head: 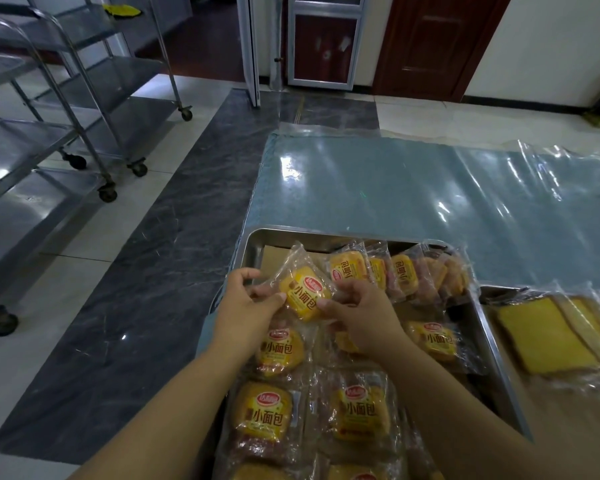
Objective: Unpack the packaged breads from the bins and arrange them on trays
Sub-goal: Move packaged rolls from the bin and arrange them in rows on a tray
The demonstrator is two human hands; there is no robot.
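Bread packet (303, 293) pinched at both ends, left hand (248, 306) on its left edge, right hand (355, 311) on the lower right corner, held tilted just above the metal tray (253, 244). Long axis running from upper left to lower right between the two hands, neither clearly nearer. Open gap at the tray's far left corner, just ahead of the left hand; likely landing spot beside the row of packets (395, 271) along the far edge.
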